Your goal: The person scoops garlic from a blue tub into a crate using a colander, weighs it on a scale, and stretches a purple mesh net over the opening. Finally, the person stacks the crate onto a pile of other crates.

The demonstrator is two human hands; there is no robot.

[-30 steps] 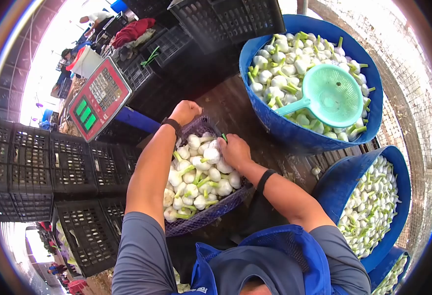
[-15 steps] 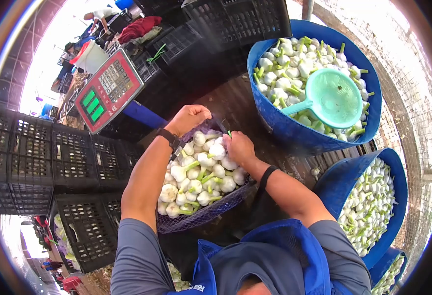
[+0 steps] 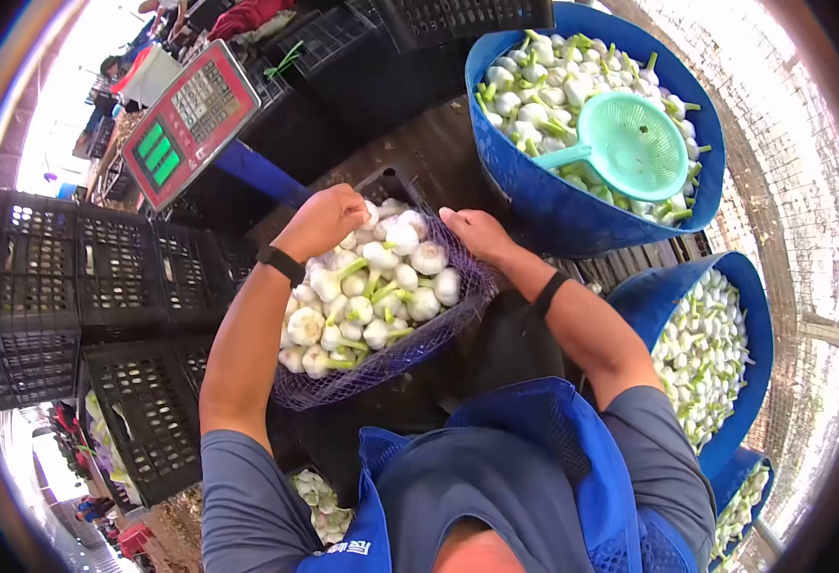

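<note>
A crate lined with purple mesh netting (image 3: 391, 349) is filled with white garlic bulbs (image 3: 378, 256) with short green stems. My left hand (image 3: 329, 218), fingers curled, is at the crate's upper left edge, close to the bulbs; whatever it grips is too small to make out. At the upper right edge my right hand (image 3: 477, 232) is closed with its thumb side on the purple netting. Dark bands are on both wrists.
A red scale display (image 3: 190, 124) on a blue post stands at the upper left. Black crates (image 3: 33, 267) are stacked left. Blue tubs of garlic (image 3: 505, 162) (image 3: 644, 296) stand right, one holding a green strainer (image 3: 634, 143). People (image 3: 109, 67) are in the background.
My right hand has moved outward to the right, drawing netting over the crate's right edge. The whole view has shifted, with the crate now lower left.
</note>
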